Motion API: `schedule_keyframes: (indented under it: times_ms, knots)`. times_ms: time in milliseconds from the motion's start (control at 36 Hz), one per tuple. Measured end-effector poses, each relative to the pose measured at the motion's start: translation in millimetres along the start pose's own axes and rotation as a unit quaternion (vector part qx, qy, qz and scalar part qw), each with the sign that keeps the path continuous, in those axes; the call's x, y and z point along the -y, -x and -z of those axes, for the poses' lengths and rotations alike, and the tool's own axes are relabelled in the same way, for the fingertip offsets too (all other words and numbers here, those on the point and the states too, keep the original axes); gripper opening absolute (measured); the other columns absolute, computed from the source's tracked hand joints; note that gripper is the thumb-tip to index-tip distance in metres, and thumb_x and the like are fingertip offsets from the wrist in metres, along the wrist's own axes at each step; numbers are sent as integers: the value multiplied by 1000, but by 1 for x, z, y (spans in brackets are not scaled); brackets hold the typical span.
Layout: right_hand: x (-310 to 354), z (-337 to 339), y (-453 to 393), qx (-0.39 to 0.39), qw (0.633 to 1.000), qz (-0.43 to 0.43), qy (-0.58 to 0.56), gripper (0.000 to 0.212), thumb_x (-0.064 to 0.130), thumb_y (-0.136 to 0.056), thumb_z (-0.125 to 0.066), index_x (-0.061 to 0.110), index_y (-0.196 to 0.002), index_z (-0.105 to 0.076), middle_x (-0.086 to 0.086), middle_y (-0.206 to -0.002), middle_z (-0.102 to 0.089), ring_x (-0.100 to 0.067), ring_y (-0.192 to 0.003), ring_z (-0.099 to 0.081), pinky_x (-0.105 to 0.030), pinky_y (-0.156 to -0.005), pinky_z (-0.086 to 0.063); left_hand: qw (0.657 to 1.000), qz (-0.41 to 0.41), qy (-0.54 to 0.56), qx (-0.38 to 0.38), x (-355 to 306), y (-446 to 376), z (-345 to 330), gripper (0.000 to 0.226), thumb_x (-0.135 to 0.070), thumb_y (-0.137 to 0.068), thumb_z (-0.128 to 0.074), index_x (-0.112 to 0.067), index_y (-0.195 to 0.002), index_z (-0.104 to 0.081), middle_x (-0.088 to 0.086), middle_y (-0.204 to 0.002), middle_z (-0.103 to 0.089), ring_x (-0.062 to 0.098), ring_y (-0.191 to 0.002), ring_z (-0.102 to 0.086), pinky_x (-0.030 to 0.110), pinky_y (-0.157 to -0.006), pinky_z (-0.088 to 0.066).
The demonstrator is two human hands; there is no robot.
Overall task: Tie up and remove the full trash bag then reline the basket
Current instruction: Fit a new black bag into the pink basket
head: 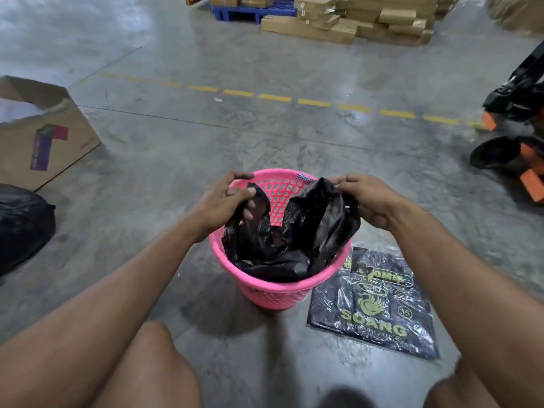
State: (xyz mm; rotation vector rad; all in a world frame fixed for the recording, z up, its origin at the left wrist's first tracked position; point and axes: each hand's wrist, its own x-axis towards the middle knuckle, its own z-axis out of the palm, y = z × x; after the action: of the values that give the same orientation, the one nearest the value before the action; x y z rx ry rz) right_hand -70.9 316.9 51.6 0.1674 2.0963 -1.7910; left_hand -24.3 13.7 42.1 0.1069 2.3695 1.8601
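Each hand, left [228, 201] and right [365, 198], pinches the crinkled black bag [294, 231] (glossy plastic) over the perforated pink basket [273, 293].

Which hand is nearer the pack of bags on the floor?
Right. The right hand grips the black bag at the basket's right rim, above the pack of bags; the left hand holds the bag's far side.

Grey concrete floor [265, 136] under pink basket [276, 293], pack of bags [374, 307], cardboard box [44, 134].

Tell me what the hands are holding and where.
Both hold the black plastic bag in the pink basket: left hand and right hand each pinch a top handle.
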Motion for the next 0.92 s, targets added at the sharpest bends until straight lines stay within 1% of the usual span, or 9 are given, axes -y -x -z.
schedule_keyframes:
  times_ms: [139, 306, 389, 472, 556, 694, 778, 833, 917]
  knots:
    - [5, -22, 12, 19, 969, 105, 222, 25, -10, -84, -65, 14, -90, -70, -14, -82, -64, -21, -70, -57, -26, -69, -50, 996, -31, -3, -78, -3, -7, 7, 33, 1, -101, -41, -12, -123, -62, 6, -80, -61, 9, -51, -55, 19, -50, -45]
    - [-2, -8, -13, -171, 829, 206, 491, 18, 9, -70, -61, 20, -83, -54, -4, -89, -60, -27, -79, -51, -37, -68, -46, 984, 25, -63, -162, 7, -15, 51, 35, -11, -91, -45, -20, -74, -74, 1, -65, -59, 5, -42, -33, 20, -42, -34]
    - [-6, 21, -30, -234, 892, 140, 359, 16, 5, -73, -61, 16, -69, -51, -8, -72, -55, -25, -69, -48, -32, -64, -37, 961, 71, -190, -190, 25, -17, 91, 32, -33, -77, -48, -30, -74, -80, -12, -73, -75, 9, -57, -58, 31, -65, -55]
    - [-6, 50, -30, -135, 989, 8, 58, 23, -3, -77, -57, 17, -67, -53, -7, -65, -54, -20, -56, -54, -34, -57, -47, 943, 125, -256, -173, 51, -17, 131, 34, -47, -67, -47, -40, -76, -79, -3, -85, -79, 22, -90, -71, 46, -94, -55]
    - [-8, 73, -18, 33, 990, -46, -132, 33, 1, -65, -78, 23, -83, -60, -3, -81, -69, -11, -67, -67, -26, -63, -57, 931, 151, -277, -184, 49, -1, 143, 31, -51, -66, -51, -44, -77, -79, 5, -89, -78, 26, -92, -69, 45, -93, -56]
    - [-8, 79, -3, 139, 951, 18, -274, 26, -2, -84, -56, 23, -85, -62, -3, -84, -75, -15, -73, -73, -32, -76, -60, 937, 146, -280, -148, 44, 10, 133, 14, -38, -80, -69, -33, -87, -81, -5, -86, -74, 16, -85, -64, 31, -81, -51]
    - [-5, 64, 1, 116, 982, 26, -146, 45, -11, -90, -46, 19, -71, -73, -4, -71, -71, -17, -64, -69, -34, -68, -58, 932, 107, -327, -115, 52, 9, 129, 24, -42, -72, -73, -47, -95, -76, -4, -101, -74, 15, -103, -65, 36, -98, -50]
    - [-4, 56, 1, 50, 994, 58, 84, 48, -16, -89, -45, 14, -64, -72, -6, -64, -67, -21, -61, -63, -32, -66, -51, 917, 80, -379, -94, 52, 8, 128, 34, -51, -68, -78, -55, -101, -72, -1, -105, -69, 19, -105, -65, 39, -101, -49]
    - [-1, 50, -7, -44, 885, 95, 453, 20, -3, -74, -71, 14, -84, -71, -6, -72, -64, -26, -70, -57, -25, -57, -44, 893, 61, -439, -74, 38, 9, 114, 64, -47, -70, -86, -39, -130, -64, 5, -104, -53, 27, -108, -57, 38, -98, -44]
